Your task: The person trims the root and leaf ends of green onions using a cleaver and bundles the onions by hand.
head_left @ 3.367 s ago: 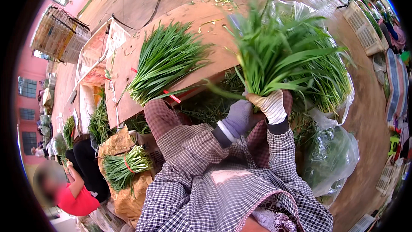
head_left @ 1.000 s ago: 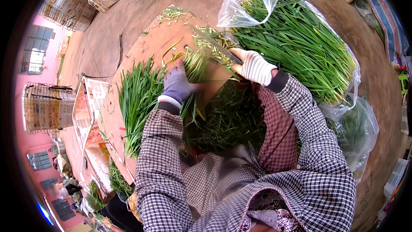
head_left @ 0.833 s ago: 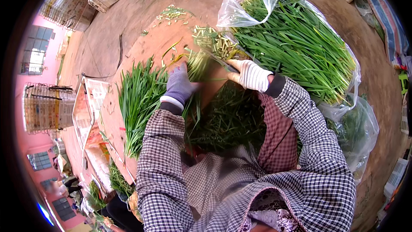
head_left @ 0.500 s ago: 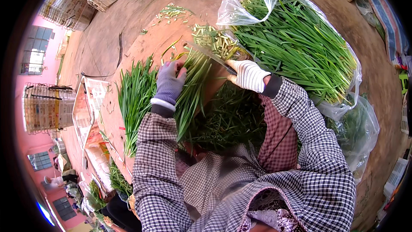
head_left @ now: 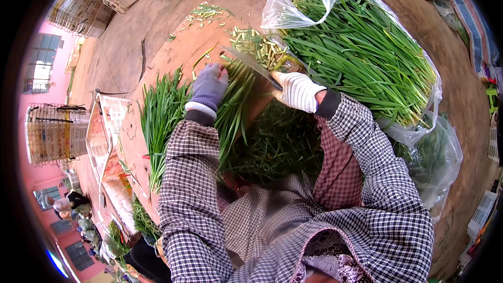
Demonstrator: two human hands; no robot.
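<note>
Brown floor (head_left: 178,5) spreads out around me, and a pink wall (head_left: 39,149) with windows curves up along the far left. Before my lap stands a low, tan-brown board (head_left: 181,50). Off its right side a clear plastic bag (head_left: 291,8) lies open, loaded with a thick heap of long green leaves (head_left: 361,52), their pale ends pointing mostly toward the lower right. Just below it sits a second clear bag (head_left: 437,165), greenery showing dimly through it. Off to the left stands a tall crate stack (head_left: 57,133). In the shade between the board's near edge and my knees lies a mass of loose leaves (head_left: 277,144).

On the board, left of my forearm, rests one bundle (head_left: 160,126) of greens. Right beside my left hand (head_left: 208,86), the bunch (head_left: 236,97) lies with its pale ends away from me and its tips hanging over the near edge. That gloved hand is curled against it; I cannot tell whether it pinches any stems. My right hand (head_left: 298,92), in a striped glove, grips a knife (head_left: 249,63), the blade slanting across those ends. Just past the blade are scattered short stem pieces (head_left: 262,50).
</note>
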